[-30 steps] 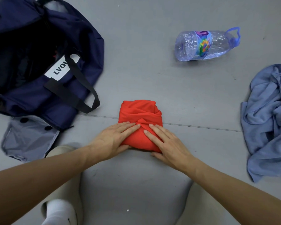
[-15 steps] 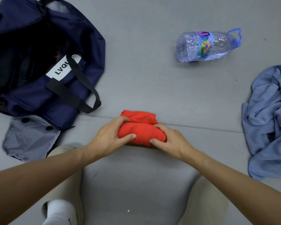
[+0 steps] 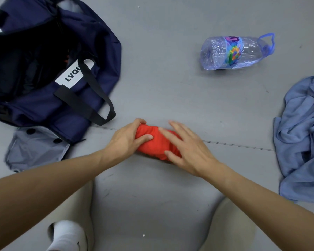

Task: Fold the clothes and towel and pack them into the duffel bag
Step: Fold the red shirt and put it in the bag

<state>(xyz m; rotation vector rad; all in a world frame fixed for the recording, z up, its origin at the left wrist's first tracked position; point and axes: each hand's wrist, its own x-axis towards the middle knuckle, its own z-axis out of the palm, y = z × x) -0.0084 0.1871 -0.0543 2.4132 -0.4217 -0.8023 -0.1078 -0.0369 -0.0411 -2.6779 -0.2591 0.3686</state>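
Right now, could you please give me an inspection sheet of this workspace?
Surface: grey floor, one thin seam across.
Job's things: red garment rolled up on the floor; navy duffel bag open, left; blue cloth crumpled, right.
Clutter: plastic bottle on its side; grey fabric piece with black buttons beside the bag.
Hands: left hand grips the roll's left end; right hand open, fingers straight over it, contact unclear.
Cables: nothing seen.
Surroundings: the person's legs, white sock.

Navy duffel bag [image 3: 43, 91] with black straps, red garment [image 3: 156, 144], light-blue towel [image 3: 304, 134], grey floor [image 3: 170, 87]
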